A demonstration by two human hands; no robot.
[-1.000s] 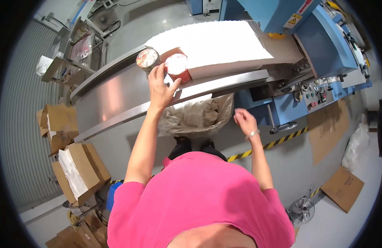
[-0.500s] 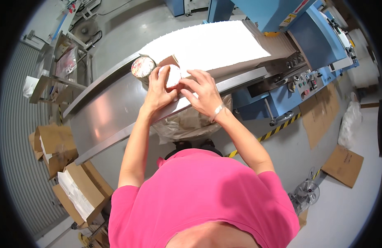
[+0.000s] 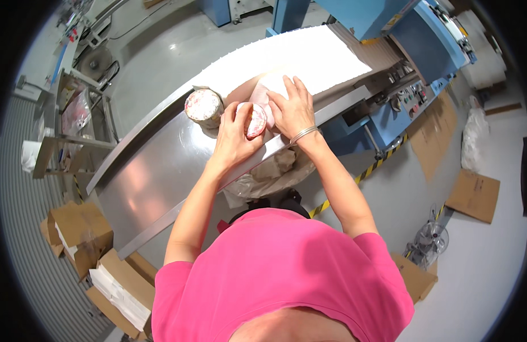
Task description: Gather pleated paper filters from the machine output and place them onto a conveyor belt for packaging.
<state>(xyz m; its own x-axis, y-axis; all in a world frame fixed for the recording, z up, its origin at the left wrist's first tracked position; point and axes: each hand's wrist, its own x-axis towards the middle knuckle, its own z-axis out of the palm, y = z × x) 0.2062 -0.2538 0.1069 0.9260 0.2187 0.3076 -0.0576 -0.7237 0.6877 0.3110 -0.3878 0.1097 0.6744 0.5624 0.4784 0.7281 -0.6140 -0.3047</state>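
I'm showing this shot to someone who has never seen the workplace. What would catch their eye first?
Probably the bright pink shirt filling the lower middle, with both arms reaching up to the steel table. There the left hand grips a round red-and-white stack, while the right hand rests on the white sheets beside it. The blue machine stands upper right.

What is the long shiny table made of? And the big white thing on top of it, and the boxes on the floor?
The table looks like bare metal, probably steel: grey, smooth and mirror-like, with blurry reflections. The white sheet seems to be paper or thin card: matte, flat, with a finely jagged edge like stacked sheets. The boxes look like brown cardboard: dull, with folded flaps.
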